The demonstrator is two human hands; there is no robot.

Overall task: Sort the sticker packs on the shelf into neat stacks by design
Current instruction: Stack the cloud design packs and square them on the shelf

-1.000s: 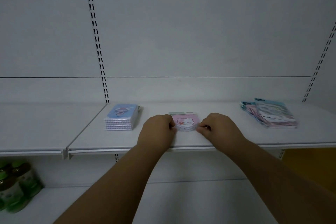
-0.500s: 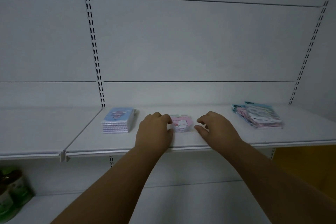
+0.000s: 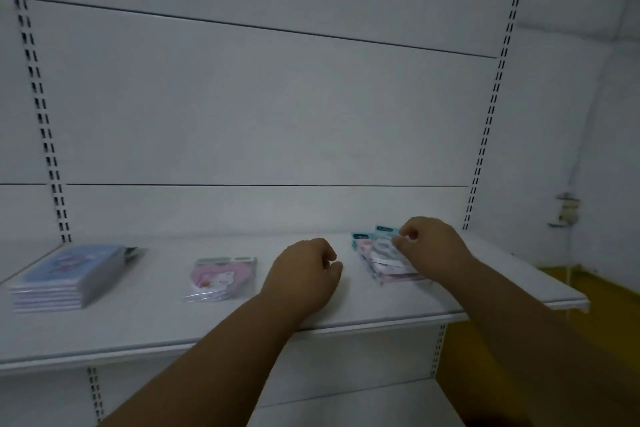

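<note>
my right hand (image 3: 433, 246) has its grip pinched on the top of the messy pile of sticker packs (image 3: 381, 262) at the shelf's (image 3: 346, 308) right end. left hand (image 3: 304, 279) loosely curled, holding nothing, between that pile and the pink pack (image 3: 221, 276); blue stack (image 3: 65, 277) sits far left

Dim, flat light here, grey-blue all over the white back panel (image 3: 263, 107), no glare anywhere. Motion blur smears the blue stack (image 3: 65, 274) at lower left and the pink pack (image 3: 221, 276) in the middle. Soft shadows sit under the shelf (image 3: 374, 319) edge. Wide-angle bending tilts the slotted uprights (image 3: 491, 107) inward near the frame's sides.
</note>
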